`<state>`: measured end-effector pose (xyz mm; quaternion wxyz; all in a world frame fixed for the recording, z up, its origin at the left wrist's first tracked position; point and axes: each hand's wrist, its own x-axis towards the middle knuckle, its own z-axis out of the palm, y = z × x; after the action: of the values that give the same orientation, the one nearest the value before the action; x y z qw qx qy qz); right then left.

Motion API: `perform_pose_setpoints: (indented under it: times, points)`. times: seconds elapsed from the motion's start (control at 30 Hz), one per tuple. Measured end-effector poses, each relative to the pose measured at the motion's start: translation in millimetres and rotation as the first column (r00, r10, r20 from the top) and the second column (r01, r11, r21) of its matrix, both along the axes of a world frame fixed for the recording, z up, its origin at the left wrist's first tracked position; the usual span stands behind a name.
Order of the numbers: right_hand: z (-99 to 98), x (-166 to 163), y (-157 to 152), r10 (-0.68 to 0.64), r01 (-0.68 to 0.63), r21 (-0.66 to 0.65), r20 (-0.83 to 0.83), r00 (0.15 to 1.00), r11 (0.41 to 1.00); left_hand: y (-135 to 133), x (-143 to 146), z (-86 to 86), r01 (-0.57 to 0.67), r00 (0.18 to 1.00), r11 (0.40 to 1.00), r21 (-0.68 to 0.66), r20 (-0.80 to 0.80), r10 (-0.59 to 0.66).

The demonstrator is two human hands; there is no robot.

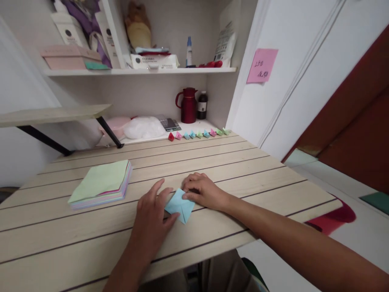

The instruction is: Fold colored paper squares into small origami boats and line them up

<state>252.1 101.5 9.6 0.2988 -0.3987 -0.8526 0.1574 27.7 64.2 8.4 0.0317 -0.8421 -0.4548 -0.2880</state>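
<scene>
Both hands are down on a small blue paper [180, 205], partly folded into a pointy shape, lying flat near the front edge of the table [243, 170]. The left hand [152, 221] lies mostly flat, fingers spread a bit, thumb and fingertips pinning the paper's left side. The right hand [203, 190] is curled, fingertips bunched and pressing on the top right edge, looks like it's running a crease. Neither hand actually grips anything, they just press.

My take on doing this bit well: keep the left hand planted so the paper can't skate on the smooth wood, line the edges up first, then press the fold from the middle outward with a fingertip or nail. A sloppy crease here probably throws the corners off.

Just left of the hands sits a stack [101, 184] of coloured square sheets, green on top, pink and purple underneath. At the back edge of the table there's a row of tiny folded pieces [197, 134] in red, pink, blue and green, lined up side by side. Behind those, in the alcove, a red jug [188, 105] beside a dark bottle [202, 105]. A pink note [261, 65] is stuck on the wall to the right.
</scene>
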Motion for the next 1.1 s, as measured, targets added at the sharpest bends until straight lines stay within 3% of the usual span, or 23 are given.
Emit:
perform_pose_setpoints:
  times: [0.07, 0.17, 0.5, 0.83, 1.1]
  points:
    - [0.1, -1, 0, -0.012, 0.012, -0.005, 0.004, 1.000, 1.000, -3, -3, 1.5, 0.094, 0.995, 0.988, 0.120, -0.049, -0.089]
    - [0.9, -1, 1, -0.010, 0.010, -0.018, 0.004, 1.000, 1.000, -5, -6, 2.6, 0.191, 0.979, 0.963, 0.190, -0.107, -0.173]
    - [0.5, 2, 4, 0.007, -0.008, -0.047, -0.012, 1.000, 0.999, 2, -7, -0.2, 0.299, 0.953, 0.943, 0.145, -0.086, -0.289]
    - [0.3, 4, 6, 0.046, -0.049, -0.082, -0.041, 0.998, 0.995, -3, -3, -1.1, 0.281, 0.957, 0.949, 0.142, -0.118, -0.266]
    - [14.8, 13, 2, 0.188, -0.186, -0.160, -0.005, 0.982, 0.969, -3, -2, 5.2, 0.262, 0.946, 0.965, -0.015, -0.194, -0.260]
